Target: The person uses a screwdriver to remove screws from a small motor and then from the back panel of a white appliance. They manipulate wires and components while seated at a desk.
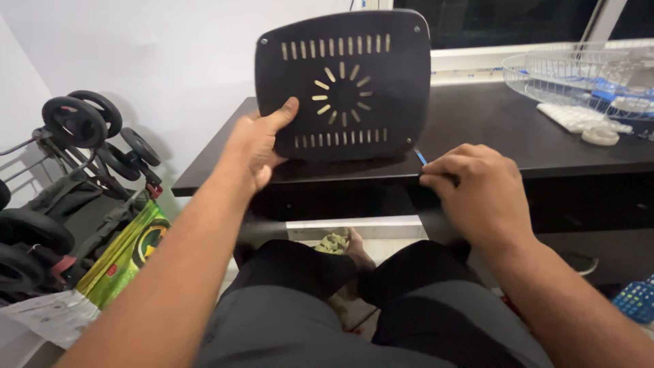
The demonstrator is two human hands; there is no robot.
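Head view: black vented panel stands upright on the dark desk, left hand gripping its lower left corner (thumb on the front, fingers hidden behind). Right hand rests at the desk edge, fingertips pinching a thin blue tool. Wire basket sits far right, folded stroller stands at the left.

The left hand hides the black vented panel's lower left corner at seven o'clock. The right hand covers all but the tip of a thin blue tool. The wire basket at two o'clock runs off the right edge, its contents blurred. The folded stroller at nine o'clock is cut off.
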